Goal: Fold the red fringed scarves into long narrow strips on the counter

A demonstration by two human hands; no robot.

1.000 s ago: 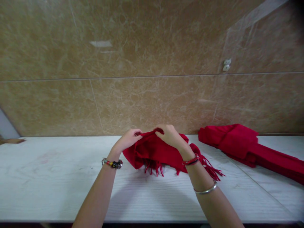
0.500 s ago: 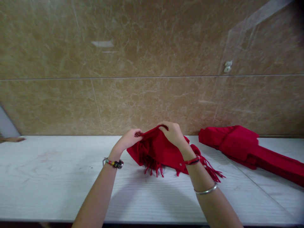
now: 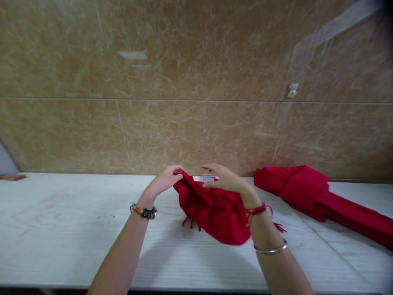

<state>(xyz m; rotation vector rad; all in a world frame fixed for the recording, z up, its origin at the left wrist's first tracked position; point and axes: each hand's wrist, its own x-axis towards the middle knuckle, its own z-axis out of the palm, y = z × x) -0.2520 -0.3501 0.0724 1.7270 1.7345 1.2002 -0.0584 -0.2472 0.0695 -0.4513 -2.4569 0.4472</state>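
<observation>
The left hand (image 3: pixel 168 178) is closed at the fingertips, pinching the upper left corner of a red fringed cloth (image 3: pixel 222 213) at the lower centre of the frame. The right hand (image 3: pixel 225 179) is open, thumb and fingers spread apart, over the cloth's upper edge; whether it touches the fabric I cannot tell. The cloth hangs bunched from the left hand, its rounded lower edge blurred, with tassels showing at its lower left and beyond the right wrist. Between the hands, a small pale rectangle (image 3: pixel 208 178) shows just behind the cloth.

A beaded bracelet (image 3: pixel 143 211) circles the left wrist; a red cord (image 3: pixel 256 210) and a silver bangle (image 3: pixel 272 250) are on the right arm. At right, a second red cloth (image 3: pixel 301 188) lies folded on the white worktop (image 3: pixel 61 241), a long strip reaching the frame's right edge. A brown marbled wall (image 3: pixel 184 61) fills the upper half.
</observation>
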